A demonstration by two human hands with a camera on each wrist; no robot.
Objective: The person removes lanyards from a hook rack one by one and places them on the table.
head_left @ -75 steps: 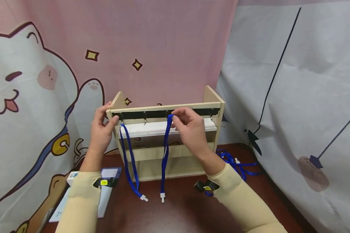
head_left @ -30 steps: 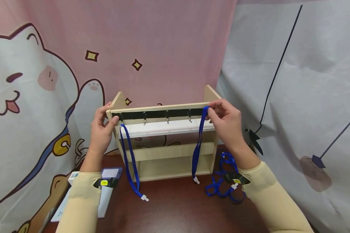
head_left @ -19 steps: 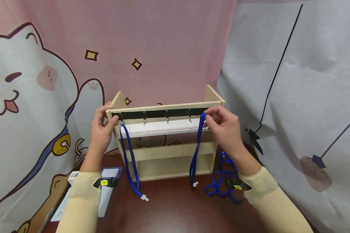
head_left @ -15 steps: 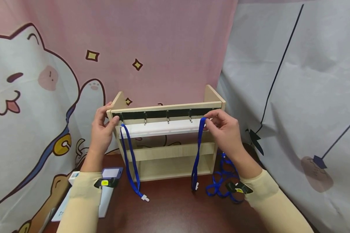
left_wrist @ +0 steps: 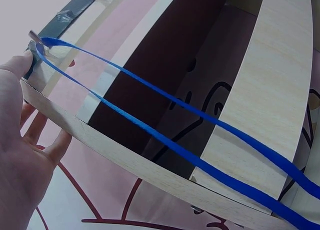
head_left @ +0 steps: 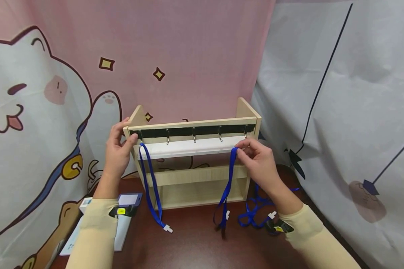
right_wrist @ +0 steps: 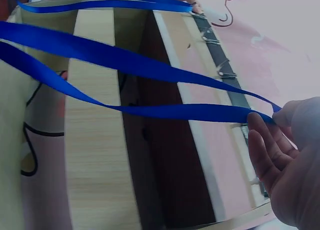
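Observation:
A small wooden rack (head_left: 196, 175) carries a black strip (head_left: 180, 133) with several metal hooks along its upper front. My left hand (head_left: 118, 151) grips its upper left corner, thumb in front and fingers behind the side panel. From the leftmost hook hangs a blue lanyard (left_wrist: 170, 96) with a white clip (head_left: 167, 228). Between thumb and fingertips, my right hand (head_left: 258, 160) pinches the top of a second blue lanyard (right_wrist: 142, 64), just below the rightmost hook (head_left: 246, 130). Its loop dangles in front of the rack, and the lower end reaches down near the table.
More blue lanyards (head_left: 250, 216) lie tangled on the dark red table (head_left: 188, 250), right of the rack and partly behind my right wrist. At the left, under my forearm, are white and blue card holders (head_left: 129, 200). Printed curtains (head_left: 202, 56) stand close behind and at the right.
My right hand has carried the lanyard from the middle hook to the right end, raised it to the strip there, then lowered it below the rightmost hook. The left hand stays put.

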